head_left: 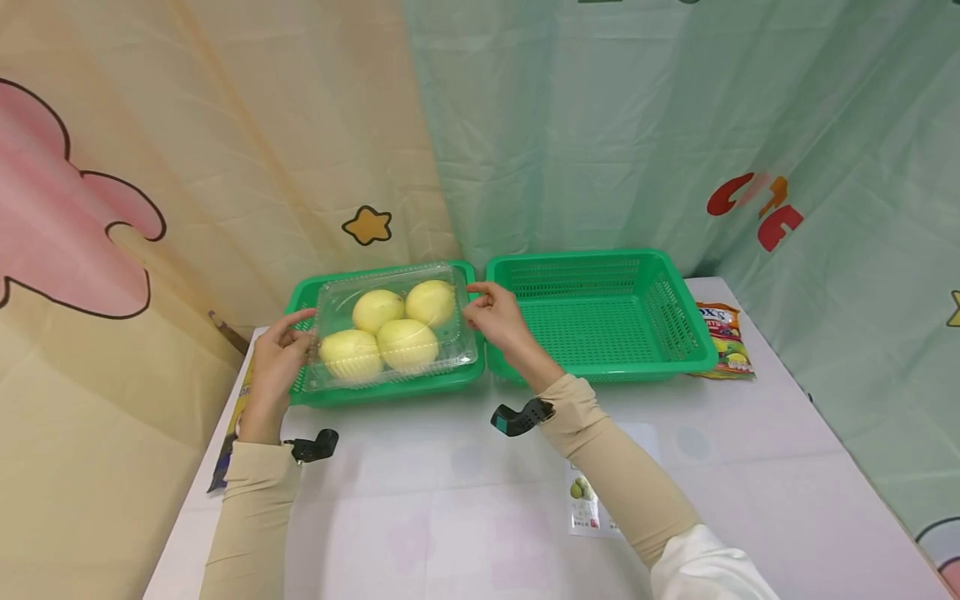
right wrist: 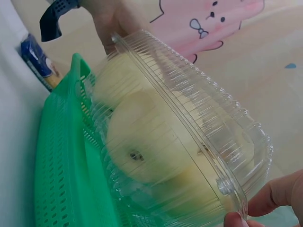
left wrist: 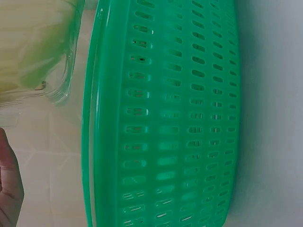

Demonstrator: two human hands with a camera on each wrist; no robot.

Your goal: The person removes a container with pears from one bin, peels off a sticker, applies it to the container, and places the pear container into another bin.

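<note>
A clear plastic clamshell box with several round pale-yellow fruits inside is held up over the left green basket. My left hand grips its left edge; in the left wrist view only part of that hand shows, beside the box corner. On the opposite side, my right hand pinches the box's edge between thumb and fingers, seen close in the right wrist view. There the box sits tilted above the basket rim. The fruits' exact kind is unclear.
A second green basket stands to the right, with nothing seen inside. Beside it lies a colourful snack packet. Another packet lies at the table's left edge. A printed card is partly under my right forearm. A curtain hangs behind.
</note>
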